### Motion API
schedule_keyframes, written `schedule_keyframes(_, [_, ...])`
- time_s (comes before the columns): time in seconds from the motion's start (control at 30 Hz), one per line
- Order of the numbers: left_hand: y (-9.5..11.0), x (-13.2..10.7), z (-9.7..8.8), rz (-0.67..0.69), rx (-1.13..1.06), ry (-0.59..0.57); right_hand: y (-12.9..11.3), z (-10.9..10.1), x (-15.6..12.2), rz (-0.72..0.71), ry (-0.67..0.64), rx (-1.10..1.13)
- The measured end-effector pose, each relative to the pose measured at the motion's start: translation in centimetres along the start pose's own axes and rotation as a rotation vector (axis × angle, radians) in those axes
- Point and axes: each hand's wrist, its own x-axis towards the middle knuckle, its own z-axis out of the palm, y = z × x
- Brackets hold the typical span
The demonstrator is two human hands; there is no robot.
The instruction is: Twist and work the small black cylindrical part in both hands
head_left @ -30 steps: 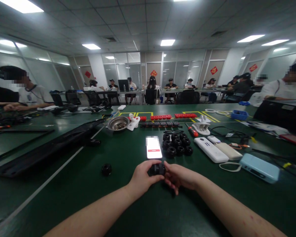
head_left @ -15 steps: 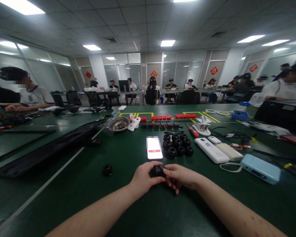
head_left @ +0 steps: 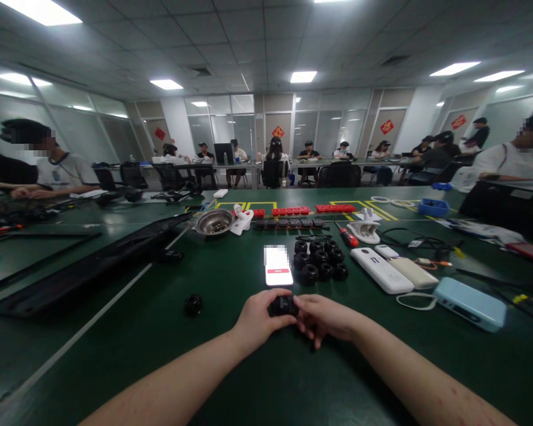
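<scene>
Both hands meet over the green table (head_left: pixel 231 378) around a small black round part (head_left: pixel 283 306). My left hand (head_left: pixel 260 322) wraps its fingers round the part's left side. My right hand (head_left: pixel 324 318) pinches its right end with curled fingers. Just beyond them lies a phone (head_left: pixel 278 266) with a lit screen. Beside the phone sits a cluster of several similar black round parts (head_left: pixel 320 260). One more black round part (head_left: pixel 192 304) lies alone to the left of my hands.
A metal bowl (head_left: pixel 213 222), red strips (head_left: pixel 290 210), a red-handled screwdriver (head_left: pixel 347 235), white power banks (head_left: pixel 379 269) and a light blue box (head_left: pixel 469 303) lie further out. A long black tray (head_left: pixel 84 266) runs along the left. People sit at the left, right and back tables.
Hands and the black part stay in nearly the same place; the fingers shift slightly round it. A person has appeared standing at the far right.
</scene>
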Motion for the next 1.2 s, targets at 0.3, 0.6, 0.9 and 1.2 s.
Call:
schedule_keyframes(0.3, [0.57, -0.27, 0.06, 0.051, -0.027, -0.025, 0.68, -0.28, 0.3, 0.016, -0.039, -0.001])
schedule_keyframes(0.6, [0.42, -0.24, 0.07, 0.029, -0.034, -0.003, 0.06, 0.02, -0.07, 0.047, -0.055, -0.002])
schedule_keyframes(0.9, [0.27, 0.04, 0.05, -0.025, -0.064, -0.058, 0.25, 0.02, 0.12, -0.031, -0.008, 0.002])
schedule_keyframes(1.2, [0.29, -0.2, 0.16, -0.006, -0.081, -0.028, 0.46, 0.28, 0.24, 0.054, -0.055, -0.015])
